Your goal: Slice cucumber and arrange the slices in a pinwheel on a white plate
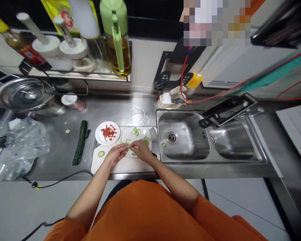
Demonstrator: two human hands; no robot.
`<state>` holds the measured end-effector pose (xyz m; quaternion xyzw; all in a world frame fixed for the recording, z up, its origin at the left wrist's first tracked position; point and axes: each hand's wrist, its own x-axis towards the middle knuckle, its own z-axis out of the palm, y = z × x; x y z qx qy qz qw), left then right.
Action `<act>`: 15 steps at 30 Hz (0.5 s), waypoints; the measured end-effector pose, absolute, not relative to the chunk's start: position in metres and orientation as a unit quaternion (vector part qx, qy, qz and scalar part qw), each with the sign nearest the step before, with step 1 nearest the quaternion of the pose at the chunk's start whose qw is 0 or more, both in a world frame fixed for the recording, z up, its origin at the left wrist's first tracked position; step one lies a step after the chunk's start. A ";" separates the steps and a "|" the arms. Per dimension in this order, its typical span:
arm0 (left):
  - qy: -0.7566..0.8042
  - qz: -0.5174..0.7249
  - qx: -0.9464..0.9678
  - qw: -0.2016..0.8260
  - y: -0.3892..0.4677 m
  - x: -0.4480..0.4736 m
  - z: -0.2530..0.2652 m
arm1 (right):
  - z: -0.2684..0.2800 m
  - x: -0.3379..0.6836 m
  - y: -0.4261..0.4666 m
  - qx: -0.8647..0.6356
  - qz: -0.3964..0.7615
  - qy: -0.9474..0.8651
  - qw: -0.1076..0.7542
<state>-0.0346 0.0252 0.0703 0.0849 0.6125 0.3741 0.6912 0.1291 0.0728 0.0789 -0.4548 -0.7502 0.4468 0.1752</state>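
Grey stainless-steel worktop [60,140] spans mid-frame. At centre, left hand [116,155] and right hand [142,150] meet, fingertips pinched on a small green cucumber piece [128,146] — above a white squarish plate [127,132] of cucumber slices [135,131]; further left, a round white plate [99,134] of red bits [108,132] — then a long dark-green cucumber [80,144].

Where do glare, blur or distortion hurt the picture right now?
Head view: bright glare on the steel counter and inside the sink; head view: the yellow-capped bottle looks soft and slanted, probably wide-angle distortion; head view: the left hand and right hand are free of glare, but detail where they meet is too small to read.
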 end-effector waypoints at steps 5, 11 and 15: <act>0.670 0.371 0.206 0.609 0.039 -0.045 0.059 | 0.055 0.117 0.072 -0.537 0.497 -0.657 0.183; 0.732 0.271 0.401 0.480 0.056 -0.061 0.048 | 0.040 0.098 0.073 -0.620 0.509 -0.572 0.170; 0.741 0.226 0.487 0.402 0.064 -0.064 0.047 | 0.033 0.091 0.075 -0.655 0.497 -0.547 0.157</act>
